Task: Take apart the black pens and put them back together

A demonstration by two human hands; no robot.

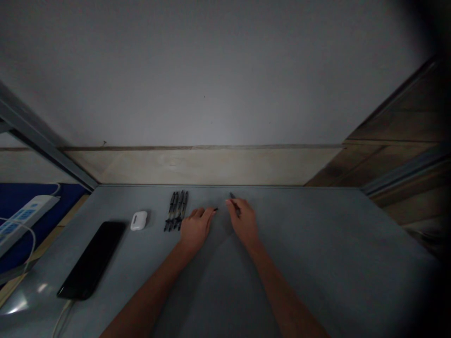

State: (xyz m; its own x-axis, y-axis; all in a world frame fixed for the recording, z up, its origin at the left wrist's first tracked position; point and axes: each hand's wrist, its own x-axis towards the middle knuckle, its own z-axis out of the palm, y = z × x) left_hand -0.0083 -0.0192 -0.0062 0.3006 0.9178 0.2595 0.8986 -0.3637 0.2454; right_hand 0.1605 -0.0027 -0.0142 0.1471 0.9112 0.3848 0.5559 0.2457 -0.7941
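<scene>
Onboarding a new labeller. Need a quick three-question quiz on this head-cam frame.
1. True or false: the white earbud case lies between the black smartphone and the row of black pens.
2. Which is nearer that row: the left hand or the right hand?
3. Fill in the blank: the right hand's fingers are on a dark ____.

Key: 1 true; 2 left hand; 3 pen.
</scene>
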